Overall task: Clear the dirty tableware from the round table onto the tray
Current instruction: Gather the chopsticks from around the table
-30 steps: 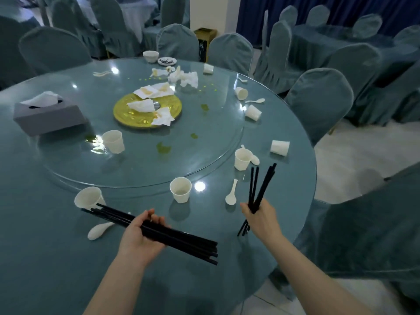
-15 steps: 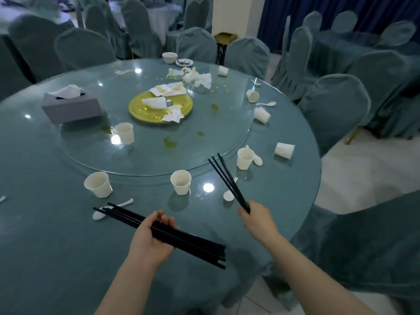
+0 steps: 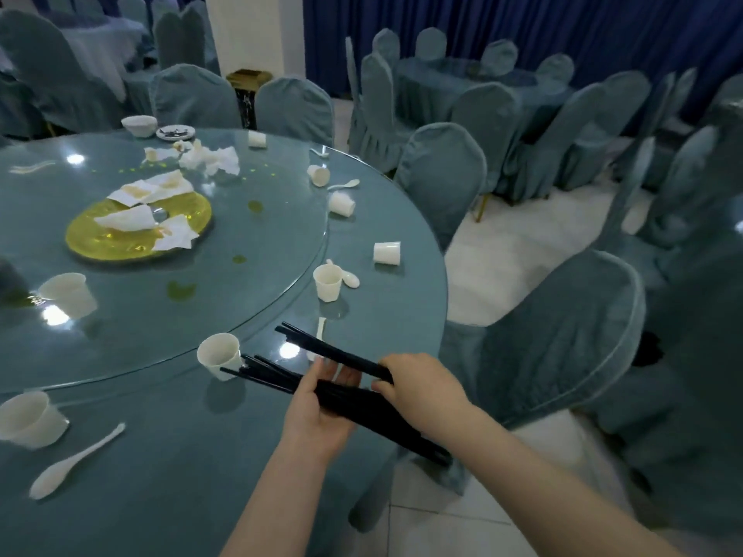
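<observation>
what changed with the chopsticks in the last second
The right hand swung its chopsticks down from upright and carried them left, laying them against the bundle the left hand grips. Both hands kept their hold; cups and spoons stayed on the table.

Two bare forearms entered from the lower edge of the view. The left hand and the right hand carried no gloves, rings, watches or bracelets. No sleeve or cuff showed on either forearm up to the frame edge. Nails could not be resolved.
</observation>
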The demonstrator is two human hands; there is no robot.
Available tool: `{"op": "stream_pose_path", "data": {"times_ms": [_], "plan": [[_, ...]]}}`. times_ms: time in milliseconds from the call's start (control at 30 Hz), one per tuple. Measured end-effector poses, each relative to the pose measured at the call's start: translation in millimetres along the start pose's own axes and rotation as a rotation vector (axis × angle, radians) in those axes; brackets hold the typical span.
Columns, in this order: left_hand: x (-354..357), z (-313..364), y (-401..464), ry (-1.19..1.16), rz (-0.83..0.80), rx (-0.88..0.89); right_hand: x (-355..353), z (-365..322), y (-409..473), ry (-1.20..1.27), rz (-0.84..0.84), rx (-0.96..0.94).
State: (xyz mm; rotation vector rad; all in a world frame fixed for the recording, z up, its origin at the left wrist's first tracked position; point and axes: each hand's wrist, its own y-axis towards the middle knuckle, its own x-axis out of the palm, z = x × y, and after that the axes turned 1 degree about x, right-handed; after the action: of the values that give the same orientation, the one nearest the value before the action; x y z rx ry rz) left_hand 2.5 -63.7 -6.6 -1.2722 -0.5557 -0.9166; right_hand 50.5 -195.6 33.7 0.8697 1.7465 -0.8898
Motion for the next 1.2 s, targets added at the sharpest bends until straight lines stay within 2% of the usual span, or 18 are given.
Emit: {"op": "stream_pose_path", "data": {"times_ms": [200, 400, 500, 633, 767, 933, 1200], "plan": [[24.1, -47.7, 22.2, 0.125, 0.005, -0.099, -4.3, 36.5, -30.9, -0.117, 0.065, 0.018], [60.8, -104.7, 41.2, 0.200, 0.025, -0.216, -10.8, 106.3, -60.2, -0.039, 0.100, 0.160], [93.8, -150.1, 53.5, 0.235, 0.010, -0.239, -23.4, 156.4, -75.1, -0.003, 0.135, 0.220], [141.9, -221.0, 76.4, 0.263, -0.002, -0.258, -51.5, 238.8, -99.2, -0.179, 0.176, 0.226], [192.7, -303.4, 98.5, 0.251, -0.009, -0.278, -83.8, 332.4, -130.4, -0.108, 0.123, 0.263], [249.0, -395.0, 117.4, 0.249, -0.063, -0.324, -114.1, 430.7, -145.3, -0.129, 0.133, 0.322], [330.8, -456.2, 199.2, 0.285, -0.149, -0.268, -157.8, 557.1, -87.4, -0.122, 0.181, 0.306]]}}
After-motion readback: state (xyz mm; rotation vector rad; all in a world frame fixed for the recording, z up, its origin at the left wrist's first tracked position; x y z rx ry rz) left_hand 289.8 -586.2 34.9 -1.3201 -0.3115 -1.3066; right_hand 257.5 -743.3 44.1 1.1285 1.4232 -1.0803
